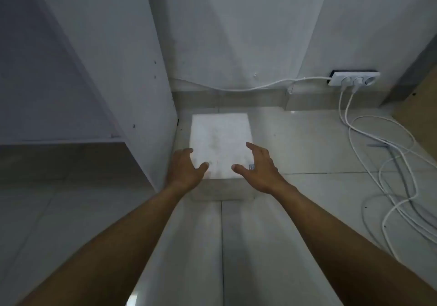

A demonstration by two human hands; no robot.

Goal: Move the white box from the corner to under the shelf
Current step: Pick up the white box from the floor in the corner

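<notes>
Both forearms extend toward 12 o'clock. Left hand (183,167) and right hand (256,165) are spread, empty, above the white box (221,138). Shelf (101,69) stands at 10 o'clock.

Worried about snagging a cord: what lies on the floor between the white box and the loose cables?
In the head view, only bare floor tile lies between the white box and the cables at its right.
</notes>
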